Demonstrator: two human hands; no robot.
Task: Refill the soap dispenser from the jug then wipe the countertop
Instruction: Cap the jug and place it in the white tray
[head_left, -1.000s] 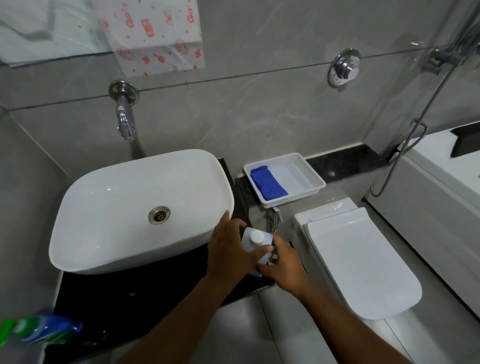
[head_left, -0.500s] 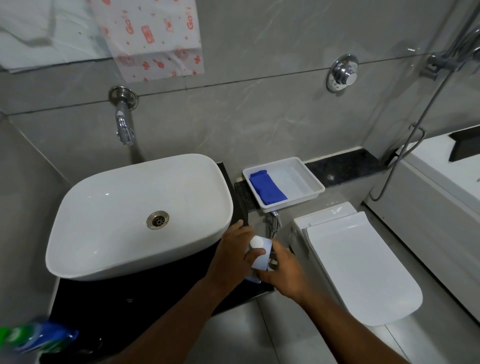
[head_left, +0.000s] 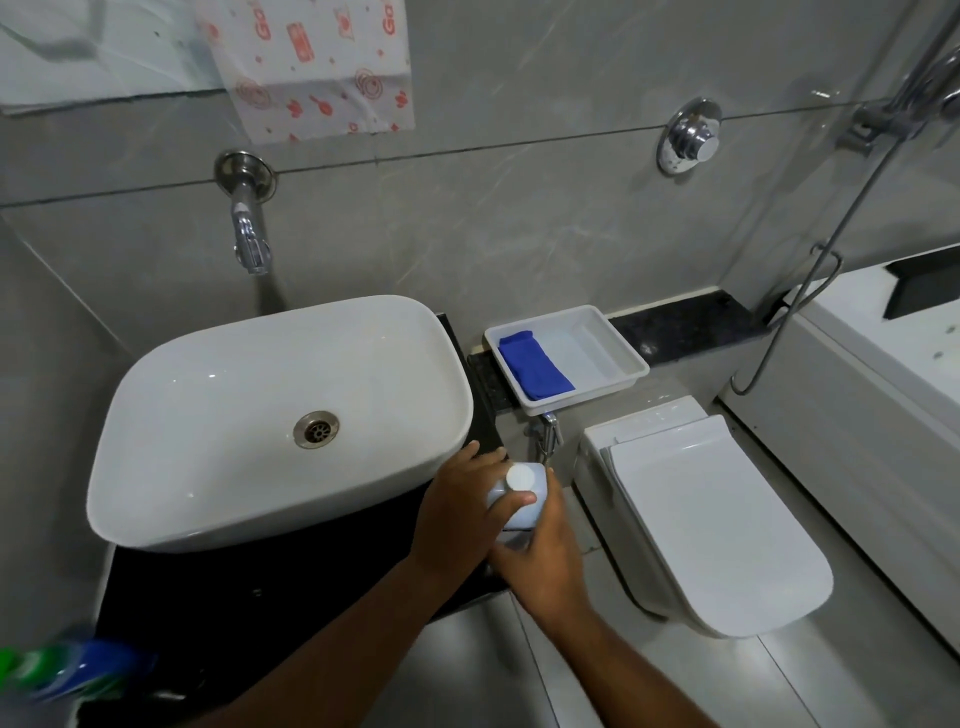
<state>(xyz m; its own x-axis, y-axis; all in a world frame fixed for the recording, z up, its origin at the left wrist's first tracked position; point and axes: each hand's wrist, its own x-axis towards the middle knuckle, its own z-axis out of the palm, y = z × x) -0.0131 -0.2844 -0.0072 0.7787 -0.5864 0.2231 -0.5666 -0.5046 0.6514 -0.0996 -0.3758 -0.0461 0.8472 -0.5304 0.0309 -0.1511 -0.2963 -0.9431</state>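
A pale blue jug (head_left: 525, 503) with a white cap (head_left: 520, 477) stands on the right end of the black countertop (head_left: 311, 582), just right of the white basin (head_left: 270, 415). My left hand (head_left: 457, 512) wraps around its left side, thumb across the front. My right hand (head_left: 545, 556) grips it from the right and below. Most of the jug's body is hidden by my hands. A folded blue cloth (head_left: 535, 371) lies in a white tray (head_left: 618, 345) on the dark ledge behind. No soap dispenser is clearly visible.
A wall tap (head_left: 249, 234) hangs over the basin. A closed white toilet (head_left: 706, 514) sits to the right, a bathtub (head_left: 883, 374) beyond it. A blurred green and blue bottle (head_left: 72, 670) is at the lower left corner. A spray hose (head_left: 548, 431) hangs below the tray.
Both hands have stayed on the jug. My left thumb has shifted across the jug's front under the cap, and the view has tilted slightly.
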